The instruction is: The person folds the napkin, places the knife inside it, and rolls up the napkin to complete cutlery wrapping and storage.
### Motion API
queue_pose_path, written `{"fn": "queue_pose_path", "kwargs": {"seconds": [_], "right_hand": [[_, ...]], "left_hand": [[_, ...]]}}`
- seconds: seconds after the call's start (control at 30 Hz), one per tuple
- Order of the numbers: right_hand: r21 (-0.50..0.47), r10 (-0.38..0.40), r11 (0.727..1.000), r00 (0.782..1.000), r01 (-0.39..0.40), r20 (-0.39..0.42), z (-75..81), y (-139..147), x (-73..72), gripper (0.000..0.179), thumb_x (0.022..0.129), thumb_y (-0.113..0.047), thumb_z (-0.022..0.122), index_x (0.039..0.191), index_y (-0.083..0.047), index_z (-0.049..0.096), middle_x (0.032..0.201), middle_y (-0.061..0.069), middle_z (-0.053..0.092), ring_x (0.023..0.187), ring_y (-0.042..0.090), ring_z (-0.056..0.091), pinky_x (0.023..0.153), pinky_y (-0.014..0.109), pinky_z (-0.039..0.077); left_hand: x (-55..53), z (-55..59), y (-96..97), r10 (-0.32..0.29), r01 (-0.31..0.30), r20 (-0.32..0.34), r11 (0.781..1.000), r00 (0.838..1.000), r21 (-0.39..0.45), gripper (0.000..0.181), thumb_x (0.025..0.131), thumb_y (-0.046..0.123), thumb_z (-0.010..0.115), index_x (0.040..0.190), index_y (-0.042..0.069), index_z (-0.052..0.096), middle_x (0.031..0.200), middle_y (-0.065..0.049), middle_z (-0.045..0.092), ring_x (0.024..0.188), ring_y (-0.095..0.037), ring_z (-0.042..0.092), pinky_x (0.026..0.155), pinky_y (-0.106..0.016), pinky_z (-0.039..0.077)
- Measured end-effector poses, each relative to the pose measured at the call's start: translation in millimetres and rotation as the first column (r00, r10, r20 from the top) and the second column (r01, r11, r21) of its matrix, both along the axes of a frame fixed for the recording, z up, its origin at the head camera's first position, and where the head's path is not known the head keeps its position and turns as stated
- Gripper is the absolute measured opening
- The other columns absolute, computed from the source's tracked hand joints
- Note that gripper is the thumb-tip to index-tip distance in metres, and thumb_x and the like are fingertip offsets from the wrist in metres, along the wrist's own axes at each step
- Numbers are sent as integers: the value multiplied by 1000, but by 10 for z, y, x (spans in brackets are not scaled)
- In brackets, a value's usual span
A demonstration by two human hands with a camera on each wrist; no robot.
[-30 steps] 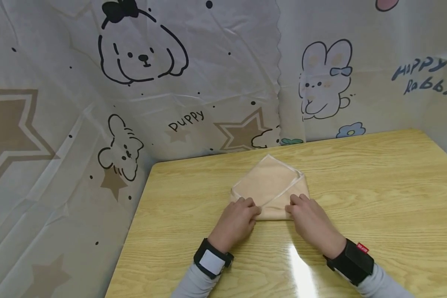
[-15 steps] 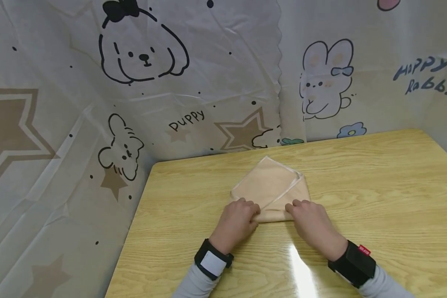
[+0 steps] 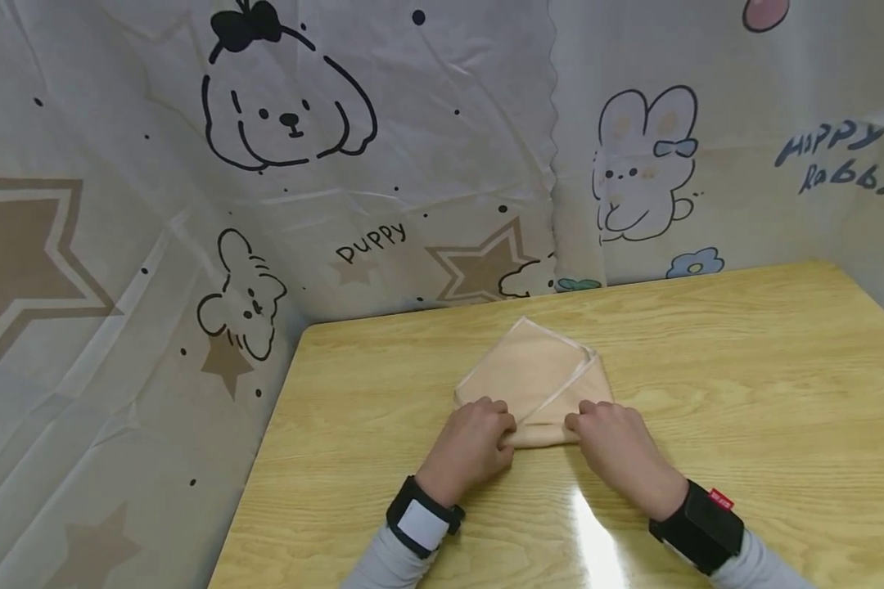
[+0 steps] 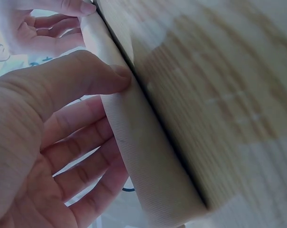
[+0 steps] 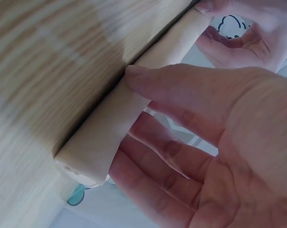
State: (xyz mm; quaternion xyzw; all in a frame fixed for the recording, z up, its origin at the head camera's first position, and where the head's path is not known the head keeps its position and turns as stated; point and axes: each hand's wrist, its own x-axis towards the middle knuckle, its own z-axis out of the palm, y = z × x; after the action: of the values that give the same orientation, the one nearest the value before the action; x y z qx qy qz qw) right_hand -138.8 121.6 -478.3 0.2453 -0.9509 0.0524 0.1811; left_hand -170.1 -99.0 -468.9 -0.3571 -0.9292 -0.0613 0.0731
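A peach cloth [image 3: 523, 372] with white edging lies folded on the table, its pointed end facing away from me. Along the near side it forms a thick rolled edge, which the left wrist view shows as a smooth fold [image 4: 138, 147]. My left hand [image 3: 467, 446] pinches the left part of this edge, thumb on the near face and fingers on the far side. At the right part, my right hand [image 3: 622, 450] holds the same edge; in the right wrist view its thumb [image 5: 150, 83] presses the cloth. What lies inside the fold is hidden.
The wood-grain table [image 3: 744, 368] extends around the cloth, with a bright reflection near its front. A pale sheet [image 3: 412, 147] printed with cartoon animals and stars hangs behind and to the left. Both wrists wear black straps.
The cloth has slid slightly toward me, with both hands keeping their hold on its near edge. The head view has tilted a little.
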Motion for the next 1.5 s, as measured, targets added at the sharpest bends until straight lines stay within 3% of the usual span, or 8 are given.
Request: {"fn": "queue_pose_path", "kwargs": {"seconds": [0.27,0.5,0.7,0.83,1.03,1.2,1.3,1.5], "right_hand": [[-29,35,999,999,-35,-1,17,28,-18,21,80,3,71,72,-16,72,68,1,47,48,11,38,36,26,34],[-82,85,993,996,-82,38,30,58,-39,19,74,4,74,82,-13,69,70,0,58,53,14,53,39,26,38],[-85,75,994,993,-67,92,60,75,-20,18,76,2,75,87,-12,72,73,1,62,58,17,58,43,28,44],[-91,62,995,988,-49,140,82,76,-13,18,78,3,73,89,-12,76,73,2,60,57,16,56,44,28,44],[-133,62,990,977,-35,204,59,78,-45,21,81,6,69,92,-10,77,79,1,54,56,9,46,45,25,41],[-193,69,981,967,-22,244,44,82,-78,23,80,7,69,96,-8,74,82,2,61,61,9,51,47,25,43],[-232,70,973,963,-8,260,48,98,-90,22,79,5,72,94,-10,68,84,3,66,59,8,50,46,25,42],[-253,38,967,958,37,284,53,101,-104,20,84,2,67,76,-15,61,73,-1,59,59,11,47,47,27,39]], "left_hand": [[-6,8,-7,-24,24,-36,1000,999,-10,8,74,11,70,71,18,68,66,9,49,63,-8,45,56,-25,42],[-10,7,-53,-59,58,-53,998,997,-25,7,78,12,68,76,17,73,71,7,55,64,-8,48,54,-25,43],[18,10,-52,-64,60,-64,996,996,-62,10,88,17,66,93,15,74,80,3,63,72,-11,57,61,-29,51],[45,3,-39,-43,38,-62,996,997,-84,11,92,18,62,98,14,70,88,2,65,78,-13,59,66,-32,52],[30,-61,-39,1,-7,-69,996,998,-88,15,90,7,57,94,13,70,88,0,51,79,-15,47,63,-29,45],[-10,-73,-48,51,-55,-83,997,995,-48,11,93,14,60,97,17,69,83,3,59,77,-14,53,61,-29,45],[-26,-75,-34,73,-74,-85,997,994,-12,3,92,19,64,88,20,64,77,6,60,71,-12,53,57,-30,40],[7,-59,-8,83,-83,-81,996,993,11,16,87,16,66,72,20,63,69,7,55,65,-11,47,57,-33,42]]}}
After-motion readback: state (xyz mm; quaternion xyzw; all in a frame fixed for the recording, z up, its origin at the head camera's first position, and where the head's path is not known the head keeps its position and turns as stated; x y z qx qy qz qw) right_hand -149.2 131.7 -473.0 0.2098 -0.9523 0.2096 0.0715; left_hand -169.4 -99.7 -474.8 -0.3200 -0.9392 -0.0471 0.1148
